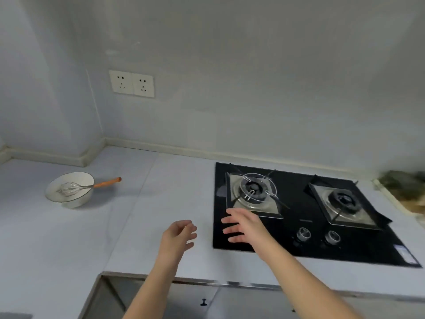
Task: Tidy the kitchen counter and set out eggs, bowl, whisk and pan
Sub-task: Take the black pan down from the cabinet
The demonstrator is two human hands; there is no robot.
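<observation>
A white bowl [69,189] stands on the pale counter [161,203] at the far left. A wire whisk [92,185] with an orange handle lies in it, the handle sticking out to the right. My left hand [178,234] hovers over the counter's middle, fingers loosely curled, holding nothing. My right hand [243,224] is held over the front left corner of the black gas hob [299,245], fingers spread and empty. No eggs or pan are in view.
The hob has two burners [253,189] and two knobs [303,233] at its front. A double wall socket [131,83] sits above the counter. A blurred greenish thing [404,187] lies at the right edge. Below the counter's front edge are cabinet fronts [207,300].
</observation>
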